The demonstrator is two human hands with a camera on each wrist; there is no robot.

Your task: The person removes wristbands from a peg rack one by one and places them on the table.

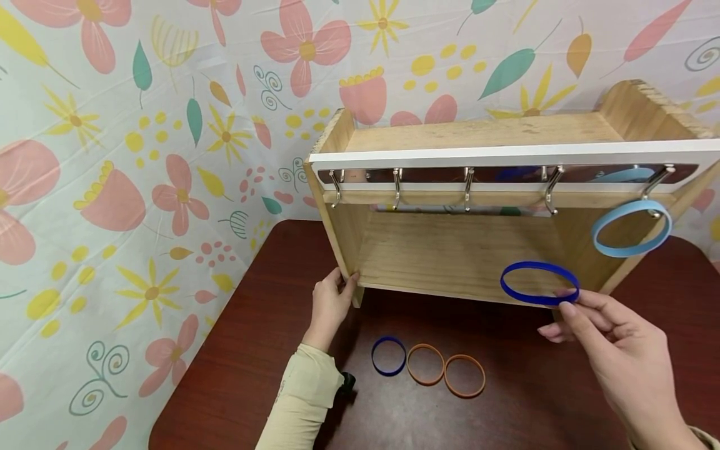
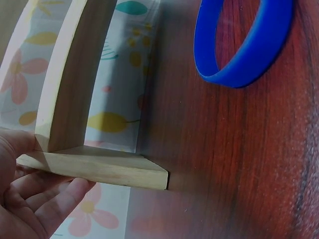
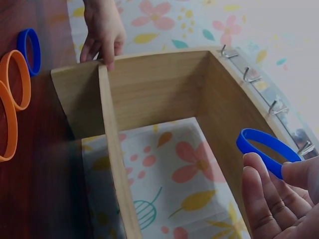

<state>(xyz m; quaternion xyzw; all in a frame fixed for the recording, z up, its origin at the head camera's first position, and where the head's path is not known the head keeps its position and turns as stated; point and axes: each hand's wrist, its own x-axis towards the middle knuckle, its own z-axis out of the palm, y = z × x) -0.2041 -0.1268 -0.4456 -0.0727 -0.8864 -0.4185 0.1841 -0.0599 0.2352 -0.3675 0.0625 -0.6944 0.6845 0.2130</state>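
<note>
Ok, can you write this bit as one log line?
left hand: steadies shelf | right hand: pinches blue band | hooks: light-blue band

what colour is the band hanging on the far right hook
Light blue. The band hangs from the rightmost hook of the wooden shelf, clearest in the head view.

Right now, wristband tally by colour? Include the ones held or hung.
Dark blue: 2, one pinched in the right hand as the held band, one flat on the table as the table band
Orange: 2, orange bands side by side on the table
Light blue: 1, light blue band hanging on the rightmost hook
Total: 5
</note>
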